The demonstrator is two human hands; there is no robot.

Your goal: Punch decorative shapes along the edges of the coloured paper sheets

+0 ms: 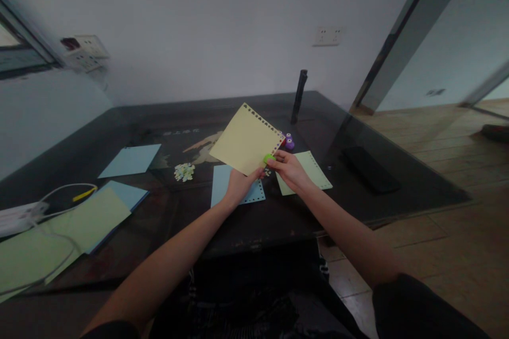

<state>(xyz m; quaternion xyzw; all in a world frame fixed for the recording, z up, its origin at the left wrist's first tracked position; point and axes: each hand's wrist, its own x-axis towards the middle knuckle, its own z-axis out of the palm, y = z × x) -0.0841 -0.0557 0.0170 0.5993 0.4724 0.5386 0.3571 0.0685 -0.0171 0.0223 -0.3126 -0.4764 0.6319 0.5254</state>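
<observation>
A pale yellow paper sheet (244,140), held up off the table and tilted, has a row of punched holes along its upper right edge. My left hand (239,184) grips its lower corner. At the right corner of the sheet, my right hand (290,169) is closed around a small green craft punch (269,159). Beneath my hands lies a light blue sheet (220,183) with holes along its bottom edge. Another yellow sheet (308,167), also punched along one side, rests under my right wrist. Behind the held sheet stand small purple craft punches (289,143).
Small paper cutouts (184,172) are heaped left of centre. Farther left lie a blue sheet (133,160), a stack of yellow paper (99,217) and a white power strip (24,217) with its cable. A black flat object (370,169) lies right; a dark upright stick (299,96) stands behind.
</observation>
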